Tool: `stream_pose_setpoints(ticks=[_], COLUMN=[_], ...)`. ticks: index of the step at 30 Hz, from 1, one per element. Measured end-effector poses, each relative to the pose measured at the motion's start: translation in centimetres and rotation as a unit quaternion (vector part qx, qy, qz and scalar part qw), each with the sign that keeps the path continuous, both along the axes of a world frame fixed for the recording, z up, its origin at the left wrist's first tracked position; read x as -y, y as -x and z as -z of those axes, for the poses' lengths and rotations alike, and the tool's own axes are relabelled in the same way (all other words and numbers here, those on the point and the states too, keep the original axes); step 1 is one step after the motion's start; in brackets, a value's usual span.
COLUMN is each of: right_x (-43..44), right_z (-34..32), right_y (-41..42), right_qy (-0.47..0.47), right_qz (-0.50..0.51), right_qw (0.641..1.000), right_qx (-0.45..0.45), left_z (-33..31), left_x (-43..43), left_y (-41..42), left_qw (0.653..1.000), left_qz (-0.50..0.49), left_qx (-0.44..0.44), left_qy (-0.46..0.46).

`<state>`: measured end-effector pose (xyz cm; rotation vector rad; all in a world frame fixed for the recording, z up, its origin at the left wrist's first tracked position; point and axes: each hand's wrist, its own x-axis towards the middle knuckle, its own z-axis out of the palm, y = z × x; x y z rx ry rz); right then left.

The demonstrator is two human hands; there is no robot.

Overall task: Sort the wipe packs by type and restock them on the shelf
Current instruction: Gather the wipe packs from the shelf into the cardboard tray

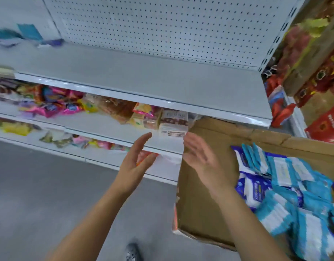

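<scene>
Left hand (pixel 137 159): grip open, fingers straight and together, palm turned inward, nothing held; it is raised just left of the cardboard box (pixel 205 194), and the forearm runs down toward the camera. Right hand (pixel 198 157): grip likewise open, fingers extended and slightly spread, palm facing the left hand, nothing held; it is in front of the box's left wall near the far corner. The two palms face each other and do not touch. The box stands open-topped. Its left part shows bare brown card, and its right part holds the wipe packs (pixel 286 172) in a loose heap. Light blue and white packs lie on top and toward the near side, with dark blue packs (pixel 252 187) partly under them, closer to the box's middle. The pack print is too blurred to read. Above and beyond the box runs the white shelf (pixel 143 80), backed by pegboard (pixel 162 25). Left of the box, a lower shelf (pixel 109 125) carries mixed snack packets (pixel 55 102). Red cartons (pixel 324 121) stand beyond the box's far right corner. Grey floor (pixel 39 185) lies left of the box, and a shoe (pixel 133 251) shows at its near left.
</scene>
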<state>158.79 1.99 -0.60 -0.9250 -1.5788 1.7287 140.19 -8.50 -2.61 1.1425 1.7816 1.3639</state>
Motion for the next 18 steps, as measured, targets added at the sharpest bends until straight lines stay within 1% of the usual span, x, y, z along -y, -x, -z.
stream_pose_setpoints(ticks=[5,9,18], right_x=[3.8,5.0,2.4], right_z=[0.3,-0.6,0.0], right_y=[11.0,18.3,32.3], right_qy=[0.018,0.012,0.013], right_qz=[-0.030,-0.052,-0.126], right_qw=[0.999,0.998,0.990], right_qx=[0.031,0.037,0.060], left_z=[0.8,0.9,1.9], left_x=[4.4,5.9,5.3], left_y=[9.9,16.3,28.7], left_qw=[0.999,0.996,0.990], left_qz=[-0.031,-0.057,-0.116], left_qx=[0.040,0.065,0.075], left_qy=[0.013,0.003,-0.001])
